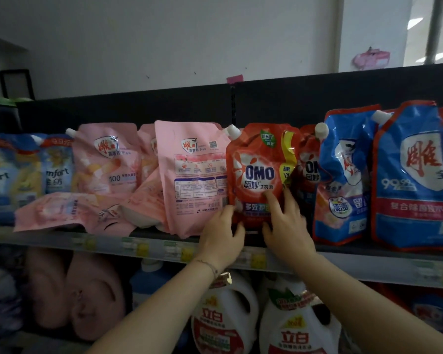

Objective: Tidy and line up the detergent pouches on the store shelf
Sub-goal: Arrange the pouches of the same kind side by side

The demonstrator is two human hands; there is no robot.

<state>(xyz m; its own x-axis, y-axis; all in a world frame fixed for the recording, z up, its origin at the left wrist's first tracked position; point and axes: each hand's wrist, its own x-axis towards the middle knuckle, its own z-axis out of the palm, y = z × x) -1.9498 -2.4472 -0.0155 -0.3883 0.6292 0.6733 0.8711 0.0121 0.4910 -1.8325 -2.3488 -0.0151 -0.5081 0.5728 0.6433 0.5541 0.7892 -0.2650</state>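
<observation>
A red OMO pouch (260, 164) stands upright at the middle of the shelf (143, 245). My left hand (221, 238) grips its lower left corner, thumb on the front. My right hand (285, 226) holds its lower right side, fingers spread over the front. A second red OMO pouch (308, 162) stands behind it to the right. On the left a pink pouch (192, 180) leans with its back label showing; another pink pouch (105, 159) stands further left, and one (69, 213) lies flat in front. Two blue pouches (343, 180) (417, 180) stand at the right.
Blue Comfort pouches (23, 177) fill the shelf's far left. Price tags line the shelf edge. On the lower shelf stand white detergent jugs (225, 320) (296, 325) and pink packs (87, 295). A dark back panel (292, 103) rises behind the pouches.
</observation>
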